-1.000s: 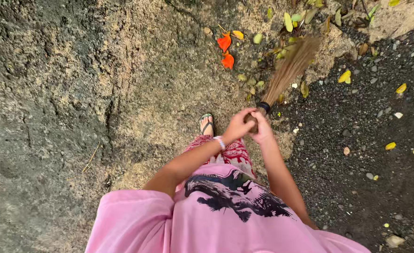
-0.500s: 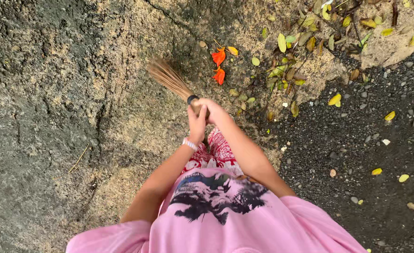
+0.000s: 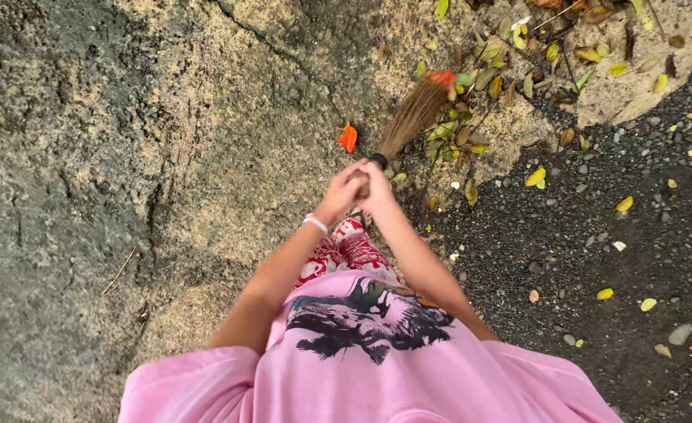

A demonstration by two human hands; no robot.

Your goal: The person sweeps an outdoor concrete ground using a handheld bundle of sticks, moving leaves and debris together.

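Note:
I look down at my pink shirt and both arms stretched forward. My left hand and my right hand are clasped together around the handle end of a short stick broom. Its brown bristles fan up and to the right, touching an orange flower petal and a heap of yellow and green fallen leaves. A second orange petal lies on the ground just left of the bristles. My left wrist wears a pale bracelet.
Rough, cracked sandy concrete fills the left and middle. Dark gravel with scattered yellow leaves and pebbles covers the right. A thin twig lies at the left. Red patterned trousers show below my hands.
The broom has swung from pointing up-left across to up-right into the leaf heap. One orange petal has been pushed right with the bristles. Both hands stayed on the handle.

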